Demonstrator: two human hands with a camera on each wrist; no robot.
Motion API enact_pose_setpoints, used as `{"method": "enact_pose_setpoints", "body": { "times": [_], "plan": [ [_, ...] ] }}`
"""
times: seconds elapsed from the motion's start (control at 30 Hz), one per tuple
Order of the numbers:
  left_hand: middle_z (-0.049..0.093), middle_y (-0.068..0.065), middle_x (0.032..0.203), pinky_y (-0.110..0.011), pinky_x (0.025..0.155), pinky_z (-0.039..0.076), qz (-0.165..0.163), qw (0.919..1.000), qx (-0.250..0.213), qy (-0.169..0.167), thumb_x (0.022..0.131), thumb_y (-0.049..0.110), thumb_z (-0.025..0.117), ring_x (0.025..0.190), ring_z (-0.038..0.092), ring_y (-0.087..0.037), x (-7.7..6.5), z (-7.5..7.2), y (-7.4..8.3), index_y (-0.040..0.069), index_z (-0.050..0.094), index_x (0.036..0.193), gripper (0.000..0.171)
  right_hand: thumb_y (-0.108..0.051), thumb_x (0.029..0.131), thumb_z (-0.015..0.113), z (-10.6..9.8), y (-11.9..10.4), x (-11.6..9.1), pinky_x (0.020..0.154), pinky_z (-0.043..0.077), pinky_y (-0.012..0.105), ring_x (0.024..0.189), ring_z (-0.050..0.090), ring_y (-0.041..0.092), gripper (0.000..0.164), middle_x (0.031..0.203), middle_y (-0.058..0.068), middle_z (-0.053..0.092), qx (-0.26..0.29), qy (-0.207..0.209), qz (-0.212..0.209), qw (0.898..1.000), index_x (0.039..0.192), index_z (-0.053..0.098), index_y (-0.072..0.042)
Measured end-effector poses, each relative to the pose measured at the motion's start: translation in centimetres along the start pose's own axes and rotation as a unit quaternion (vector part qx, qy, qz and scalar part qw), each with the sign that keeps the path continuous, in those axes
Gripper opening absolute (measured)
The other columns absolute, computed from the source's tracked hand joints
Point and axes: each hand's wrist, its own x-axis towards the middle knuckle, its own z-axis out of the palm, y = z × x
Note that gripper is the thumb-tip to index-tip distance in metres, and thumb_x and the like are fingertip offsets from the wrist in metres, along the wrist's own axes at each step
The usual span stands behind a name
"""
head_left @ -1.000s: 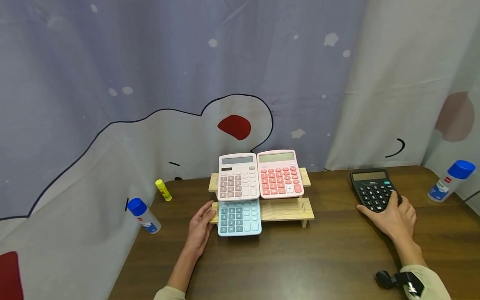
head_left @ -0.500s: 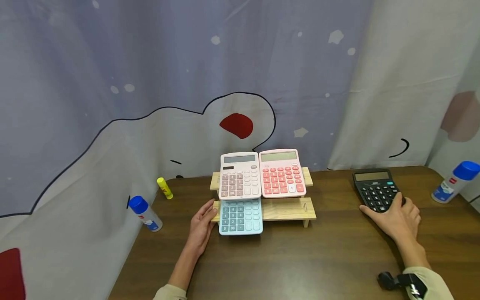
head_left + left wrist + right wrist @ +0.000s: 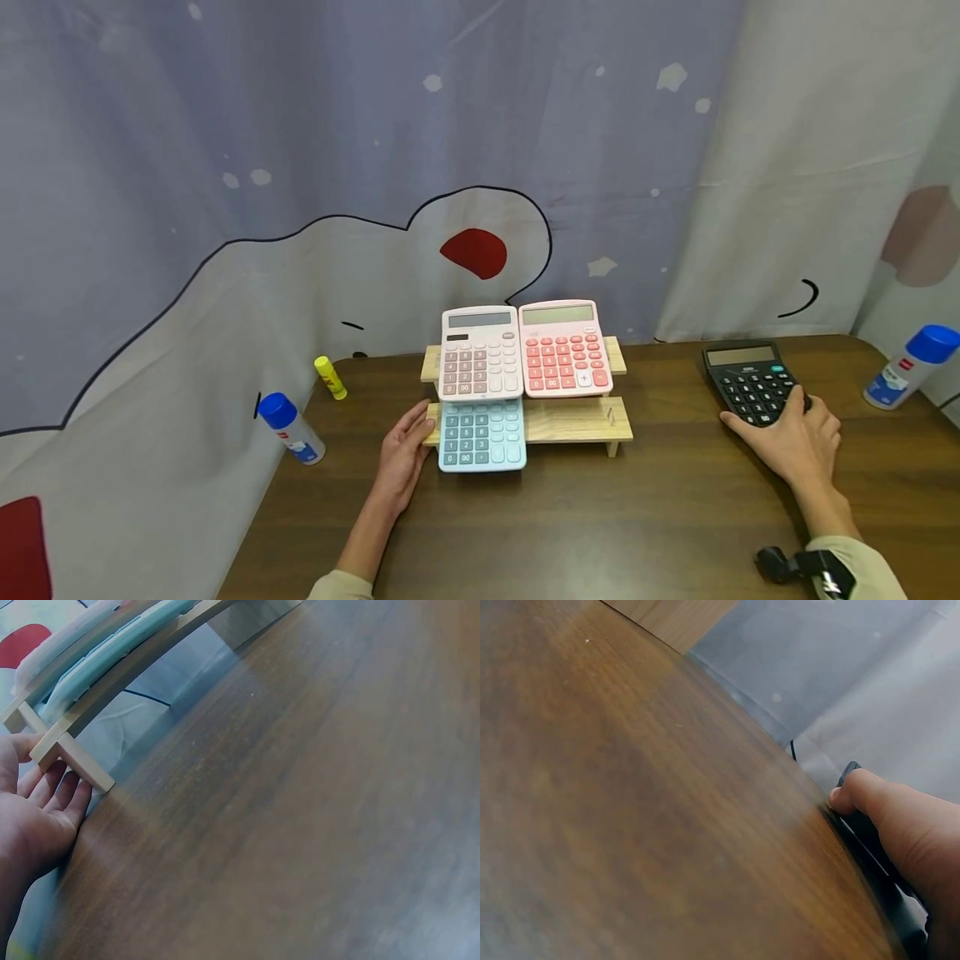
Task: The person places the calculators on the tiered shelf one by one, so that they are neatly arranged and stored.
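My left hand (image 3: 401,457) grips the left end of the wooden two-tier stand (image 3: 577,421), thumb on top and fingers beneath, as the left wrist view shows. A blue calculator (image 3: 482,437) leans on the front tier. Behind it, a white calculator (image 3: 480,354) and a pink calculator (image 3: 564,350) stand side by side on the rear tier. Over to the right, my right hand (image 3: 798,437) holds a black calculator (image 3: 750,383) by its near end, thumb at the left corner and fingers along the right side. Its underside is hidden.
Bottles with blue caps stand on both sides, one at the left (image 3: 291,429) and one at the right (image 3: 906,367). A yellow glue stick (image 3: 330,379) is near the table's left edge. A patterned curtain (image 3: 337,125) hangs behind the brown table (image 3: 585,525).
The black calculator's far end has shifted very slightly left, with the right hand still on it. The left hand keeps its grip on the stand. The head view has shifted slightly.
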Motion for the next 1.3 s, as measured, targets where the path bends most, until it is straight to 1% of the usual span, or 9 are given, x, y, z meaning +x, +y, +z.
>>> {"method": "enact_pose_setpoints", "body": {
  "times": [0.33,0.57,0.73,0.9,1.17,1.3],
  "plan": [
    [0.041,-0.016,0.154,-0.017,0.091,0.052,-0.005,1.0000,-0.002,0.002,0.100,0.017,0.061,0.116,0.058,-0.004,-0.2,0.0,-0.2,0.005,0.041,0.150,0.056,-0.068,0.079,0.068,0.2,-0.1,-0.3,0.097,0.020,0.072,0.122,0.022,0.067,0.124,0.140,0.052,0.018,0.009,-0.003,-0.003,1.000,0.152,0.011,0.013],
    [0.041,-0.016,0.154,-0.018,0.092,0.052,-0.002,1.0000,0.001,0.005,0.100,0.017,0.060,0.117,0.058,-0.005,0.1,0.1,0.0,0.005,0.041,0.151,0.055,-0.065,0.079,0.069,0.1,-0.5,-0.2,0.097,0.020,0.071,0.123,0.020,0.066,0.121,0.141,0.050,0.019,0.021,-0.001,-0.013,1.000,0.153,0.012,0.012],
    [0.041,-0.015,0.154,-0.018,0.091,0.052,-0.005,1.0000,0.002,0.007,0.101,0.017,0.060,0.115,0.059,-0.005,0.1,0.1,0.0,0.005,0.041,0.150,0.055,-0.062,0.079,0.071,0.1,-0.9,-0.2,0.100,0.019,0.070,0.126,0.020,0.064,0.119,0.144,0.048,0.018,0.041,0.008,-0.006,0.999,0.154,0.012,0.009],
    [0.041,-0.016,0.154,-0.018,0.091,0.052,-0.004,1.0000,-0.003,0.005,0.101,0.017,0.060,0.114,0.059,-0.005,0.1,0.1,0.0,0.005,0.041,0.150,0.055,-0.058,0.078,0.074,0.3,-1.1,-0.3,0.101,0.020,0.068,0.128,0.020,0.060,0.117,0.146,0.044,0.020,0.065,0.028,-0.001,0.998,0.155,0.015,0.007],
    [0.043,-0.019,0.152,-0.018,0.091,0.053,-0.003,1.0000,-0.001,0.003,0.100,0.017,0.061,0.114,0.061,-0.005,0.1,0.0,0.0,0.004,0.040,0.151,0.056,-0.054,0.078,0.077,0.9,-1.7,-0.8,0.097,0.020,0.067,0.127,0.019,0.056,0.114,0.145,0.042,0.022,0.097,0.032,-0.036,0.994,0.156,0.016,0.005],
    [0.043,-0.019,0.153,-0.018,0.091,0.052,-0.004,1.0000,0.001,0.002,0.100,0.018,0.061,0.114,0.060,-0.005,0.1,0.0,0.1,0.004,0.040,0.151,0.057,-0.049,0.078,0.079,0.6,-2.0,-0.9,0.098,0.020,0.066,0.130,0.019,0.054,0.112,0.147,0.039,0.023,0.116,0.050,-0.050,0.991,0.157,0.018,0.002]
  ]
}}
